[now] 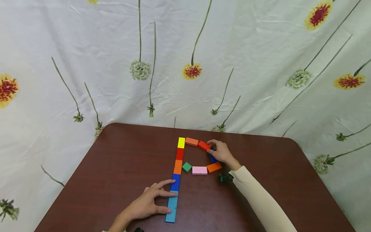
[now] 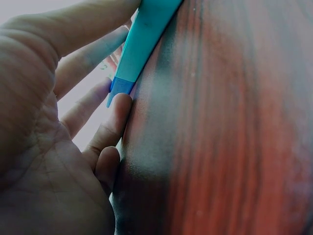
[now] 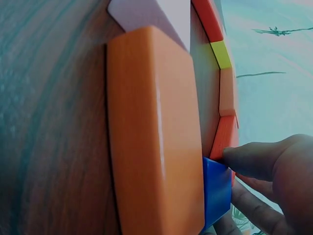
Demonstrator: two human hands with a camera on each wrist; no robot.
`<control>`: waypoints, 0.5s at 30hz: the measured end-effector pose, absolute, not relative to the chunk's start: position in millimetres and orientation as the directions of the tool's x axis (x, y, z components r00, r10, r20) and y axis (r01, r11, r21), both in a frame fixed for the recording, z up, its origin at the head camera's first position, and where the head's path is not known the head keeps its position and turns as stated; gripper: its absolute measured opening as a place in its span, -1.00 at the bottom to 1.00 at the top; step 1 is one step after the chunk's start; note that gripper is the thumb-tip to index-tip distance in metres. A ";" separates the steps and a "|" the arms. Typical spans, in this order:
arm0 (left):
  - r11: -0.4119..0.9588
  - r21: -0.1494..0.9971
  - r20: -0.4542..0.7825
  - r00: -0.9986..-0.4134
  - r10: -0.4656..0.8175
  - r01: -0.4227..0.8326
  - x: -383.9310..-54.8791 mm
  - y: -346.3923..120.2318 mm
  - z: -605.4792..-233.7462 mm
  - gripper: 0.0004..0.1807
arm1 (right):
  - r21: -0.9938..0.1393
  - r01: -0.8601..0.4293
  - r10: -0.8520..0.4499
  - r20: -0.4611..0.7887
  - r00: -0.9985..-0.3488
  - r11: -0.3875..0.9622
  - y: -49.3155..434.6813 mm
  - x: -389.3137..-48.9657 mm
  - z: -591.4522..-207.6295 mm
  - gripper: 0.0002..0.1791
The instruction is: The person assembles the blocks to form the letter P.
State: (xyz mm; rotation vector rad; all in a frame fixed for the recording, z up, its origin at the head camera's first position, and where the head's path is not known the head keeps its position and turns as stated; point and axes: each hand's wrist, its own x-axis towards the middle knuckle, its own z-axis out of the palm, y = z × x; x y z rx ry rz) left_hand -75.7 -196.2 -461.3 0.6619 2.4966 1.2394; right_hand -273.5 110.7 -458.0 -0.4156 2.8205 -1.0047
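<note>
Coloured blocks form a straight column with a loop at its upper right. In the head view my left hand (image 1: 147, 201) lies over the lower column. Its spread fingers touch the dark blue block (image 1: 175, 182), and its thumb and another finger touch the light blue block (image 1: 172, 207). At the loop's right side, my right hand (image 1: 221, 152) pinches the end of a red block (image 1: 204, 145) between thumb and fingers. The blue block (image 3: 216, 193) beside it is partly hidden by that hand in the head view.
A yellow block (image 1: 181, 142), red block (image 1: 179, 154) and orange block (image 1: 177, 167) continue the column upward. Around the loop lie a salmon block (image 1: 191, 141), an orange block (image 1: 214, 167), a pink block (image 1: 199, 170) and a green block (image 1: 186, 167). A flowered cloth hangs behind the brown table (image 1: 139, 154).
</note>
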 end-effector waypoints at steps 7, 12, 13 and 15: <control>0.515 0.812 -0.037 -0.856 0.515 0.274 -75.4 -196.3 -460.7 -0.50 | -0.634 -0.205 -0.279 -0.018 -0.960 0.746 110.8 -273.4 -456.4 -0.62; 0.509 0.814 -0.028 -0.856 0.516 0.281 -75.6 -196.2 -460.2 -0.50 | -0.644 -0.203 -0.278 -0.015 -0.961 0.738 109.7 -272.7 -455.6 -0.63; 0.508 0.814 -0.026 -0.856 0.517 0.282 -75.7 -196.0 -460.1 -0.50 | -0.645 -0.204 -0.278 -0.013 -0.961 0.736 109.4 -272.5 -455.6 -0.63; 0.505 0.814 -0.020 -0.855 0.518 0.287 -75.8 -195.8 -459.8 -0.50 | -0.645 -0.208 -0.278 -0.007 -0.960 0.735 108.9 -272.5 -455.7 -0.63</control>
